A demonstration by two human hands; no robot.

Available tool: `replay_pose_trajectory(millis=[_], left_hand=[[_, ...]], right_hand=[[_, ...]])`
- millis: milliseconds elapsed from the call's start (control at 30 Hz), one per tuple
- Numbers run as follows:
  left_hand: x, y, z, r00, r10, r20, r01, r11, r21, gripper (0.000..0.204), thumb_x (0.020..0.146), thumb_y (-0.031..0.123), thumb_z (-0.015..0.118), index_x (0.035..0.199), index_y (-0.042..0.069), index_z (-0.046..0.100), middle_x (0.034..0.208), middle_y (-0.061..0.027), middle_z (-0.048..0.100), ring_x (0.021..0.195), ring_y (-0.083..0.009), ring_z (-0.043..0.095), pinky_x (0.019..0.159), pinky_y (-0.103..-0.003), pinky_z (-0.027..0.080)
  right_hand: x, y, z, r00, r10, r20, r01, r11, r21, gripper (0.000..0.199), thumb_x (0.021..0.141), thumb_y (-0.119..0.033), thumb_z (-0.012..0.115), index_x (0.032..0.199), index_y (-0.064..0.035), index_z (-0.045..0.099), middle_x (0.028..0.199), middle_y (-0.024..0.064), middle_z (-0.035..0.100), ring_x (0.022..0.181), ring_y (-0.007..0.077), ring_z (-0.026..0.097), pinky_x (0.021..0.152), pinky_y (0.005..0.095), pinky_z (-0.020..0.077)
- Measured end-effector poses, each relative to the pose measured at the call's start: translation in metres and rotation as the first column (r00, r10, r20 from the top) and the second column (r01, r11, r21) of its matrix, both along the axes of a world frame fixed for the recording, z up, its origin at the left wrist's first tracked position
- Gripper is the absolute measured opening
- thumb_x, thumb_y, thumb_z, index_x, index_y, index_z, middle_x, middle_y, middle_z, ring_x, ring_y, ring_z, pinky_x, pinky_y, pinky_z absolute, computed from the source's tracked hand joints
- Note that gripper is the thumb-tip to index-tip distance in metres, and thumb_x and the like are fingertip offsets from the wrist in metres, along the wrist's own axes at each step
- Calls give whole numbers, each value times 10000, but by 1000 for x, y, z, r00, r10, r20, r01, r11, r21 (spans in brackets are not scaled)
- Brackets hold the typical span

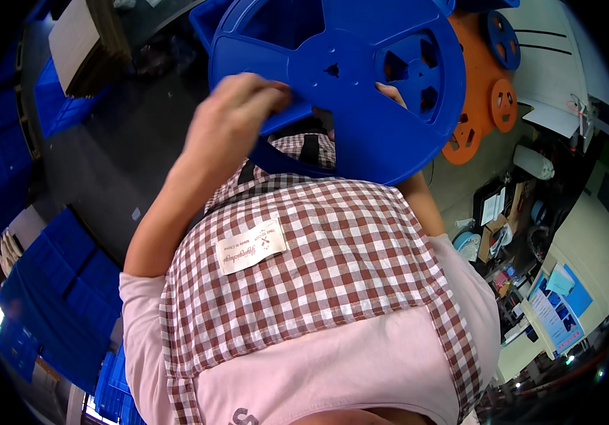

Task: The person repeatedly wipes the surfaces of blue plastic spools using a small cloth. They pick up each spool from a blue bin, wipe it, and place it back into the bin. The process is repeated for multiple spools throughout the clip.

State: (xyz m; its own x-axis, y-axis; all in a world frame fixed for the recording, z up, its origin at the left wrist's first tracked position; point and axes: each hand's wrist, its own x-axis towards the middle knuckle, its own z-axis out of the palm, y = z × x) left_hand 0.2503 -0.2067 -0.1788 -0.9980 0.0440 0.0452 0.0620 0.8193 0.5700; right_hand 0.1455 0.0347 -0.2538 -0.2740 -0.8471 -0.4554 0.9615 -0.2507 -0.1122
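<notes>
A large blue plastic reel [350, 71], with a hub hole and wide cut-out windows, is held up in front of my apron. My right hand [391, 93] is mostly hidden behind it; a fingertip shows through a window, gripping the reel from the right side. My left hand [237, 106] is at the reel's left edge, slightly blurred. Its fingers are curled and pinched together over a window, and what they hold, if anything, is hidden. A smaller round blue reel part [428, 78] shows through the right window.
Orange reels [464, 142] and another blue reel [500, 40] lie at the right beside an orange surface. A stack of cardboard [81, 46] and blue bins [63, 106] stand at the far left. A cluttered desk [559, 283] is at the right.
</notes>
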Motion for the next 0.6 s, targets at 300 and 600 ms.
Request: replay_pose_trajectory(millis=[300,600], left_hand=[[-48,47,2,937,-54,-346,109,984,141,271,764,-24,671,1027,38,688,1039,-101,625,962,-217,624,740,-301,574],[4,10,-9,970,-236,55,214,943,256,220,757,-32,693,965,37,706,955,-80,626,906,-236,632,732,-323,561]], right_hand=[[5,-2,7,734,217,-643,12,943,332,630,954,-454,445,1383,7,429,1311,266,532,965,401,672,730,455,610],[12,-6,6,877,107,-469,62,942,331,651,937,-451,452,1348,54,464,1222,322,566,1006,421,655,695,429,617]])
